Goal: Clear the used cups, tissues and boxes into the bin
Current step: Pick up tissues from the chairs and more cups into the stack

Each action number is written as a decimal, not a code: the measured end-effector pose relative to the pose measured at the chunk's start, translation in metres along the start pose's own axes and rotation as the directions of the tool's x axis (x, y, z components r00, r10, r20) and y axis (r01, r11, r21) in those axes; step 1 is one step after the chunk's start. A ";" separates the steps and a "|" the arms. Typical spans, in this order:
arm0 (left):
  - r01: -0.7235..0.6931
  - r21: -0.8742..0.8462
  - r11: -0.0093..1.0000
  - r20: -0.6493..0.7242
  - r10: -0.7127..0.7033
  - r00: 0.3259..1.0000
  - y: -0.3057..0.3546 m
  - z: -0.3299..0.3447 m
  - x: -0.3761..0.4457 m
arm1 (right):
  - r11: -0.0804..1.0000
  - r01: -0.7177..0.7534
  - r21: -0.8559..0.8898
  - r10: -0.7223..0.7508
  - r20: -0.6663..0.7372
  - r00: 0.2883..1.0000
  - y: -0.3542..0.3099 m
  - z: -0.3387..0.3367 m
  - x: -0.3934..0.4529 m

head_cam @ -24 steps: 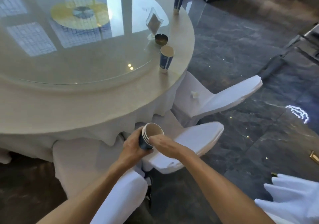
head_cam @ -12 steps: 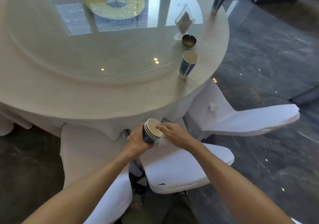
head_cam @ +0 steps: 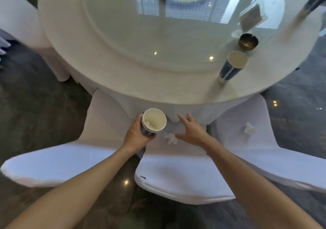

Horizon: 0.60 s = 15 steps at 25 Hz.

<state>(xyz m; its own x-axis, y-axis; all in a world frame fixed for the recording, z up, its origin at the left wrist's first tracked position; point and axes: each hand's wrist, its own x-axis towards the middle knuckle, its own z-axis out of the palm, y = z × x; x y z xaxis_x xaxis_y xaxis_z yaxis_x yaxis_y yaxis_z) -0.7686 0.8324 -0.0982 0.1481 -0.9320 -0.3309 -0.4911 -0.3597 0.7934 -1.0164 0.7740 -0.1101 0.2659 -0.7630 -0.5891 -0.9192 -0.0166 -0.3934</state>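
My left hand [head_cam: 136, 134] grips a stack of blue paper cups [head_cam: 153, 121] just below the table edge; something white lies inside the top cup. My right hand [head_cam: 191, 130] is spread open just right of the stack, above a crumpled white tissue [head_cam: 169, 137] lying on a white chair seat [head_cam: 178, 174]. Another crumpled tissue [head_cam: 249, 128] sits on the chair seat to the right. A single blue cup [head_cam: 232, 66] stands on the round table [head_cam: 123, 80] at the right. A further blue cup [head_cam: 313, 1] is blurred at the far right edge.
A dark metal ashtray [head_cam: 247, 41] and a clear sign holder [head_cam: 252, 16] sit on the glass turntable [head_cam: 176, 31]. White-covered chairs [head_cam: 58, 160] crowd the near side of the table. Dark glossy floor lies on both sides.
The view swung left and down over the table. My right hand left the cup rim and opened beside the stack; a tissue now lies on the seat under it.
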 end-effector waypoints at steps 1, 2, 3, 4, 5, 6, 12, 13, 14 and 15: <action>0.018 -0.009 1.000 -0.014 -0.018 1.000 -0.004 0.004 -0.003 | 0.999 0.009 -0.033 -0.009 0.008 1.000 0.006 0.010 0.011; 0.022 -0.019 1.000 -0.009 -0.023 1.000 -0.005 0.007 -0.004 | 0.998 0.009 -0.060 -0.009 -0.001 1.000 0.011 0.017 0.019; 0.046 -0.020 0.999 -0.002 -0.046 0.999 -0.013 0.011 -0.003 | 0.997 0.011 -0.081 -0.011 0.003 1.000 0.016 0.028 0.032; 0.065 -0.021 0.998 0.002 -0.065 0.998 -0.022 0.016 0.001 | 0.996 0.009 -0.092 -0.009 0.001 1.000 0.021 0.039 0.047; 0.082 -0.021 0.996 0.006 -0.082 0.997 -0.029 0.019 0.007 | 0.994 0.008 -0.108 -0.008 0.001 1.000 0.027 0.050 0.060; 0.099 -0.018 0.995 0.009 -0.099 0.995 -0.038 0.023 0.012 | 0.992 0.004 -0.125 -0.004 0.003 1.000 0.032 0.063 0.072; 0.170 0.011 0.985 0.043 -0.171 0.984 -0.098 0.053 0.055 | 0.951 0.059 -0.305 -0.026 0.111 0.993 0.064 0.137 0.151; 0.179 0.011 0.984 0.054 -0.179 0.982 -0.107 0.058 0.059 | 0.942 0.061 -0.329 -0.017 0.134 0.991 0.068 0.150 0.161; 0.182 0.010 0.983 0.064 -0.182 0.981 -0.114 0.063 0.064 | 0.931 0.057 -0.361 -0.004 0.144 0.990 0.071 0.162 0.168; 0.186 0.005 0.982 0.069 -0.186 0.980 -0.120 0.068 0.068 | 0.919 0.058 -0.391 0.002 0.150 0.989 0.072 0.173 0.175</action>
<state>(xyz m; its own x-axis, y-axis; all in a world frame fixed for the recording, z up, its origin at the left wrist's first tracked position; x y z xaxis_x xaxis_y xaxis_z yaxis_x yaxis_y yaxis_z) -0.7581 0.8153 -0.2500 0.1771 -0.8432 -0.5075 -0.4593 -0.5269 0.7151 -0.9860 0.7510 -0.3644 0.3051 -0.6573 -0.6891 -0.9426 -0.3118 -0.1199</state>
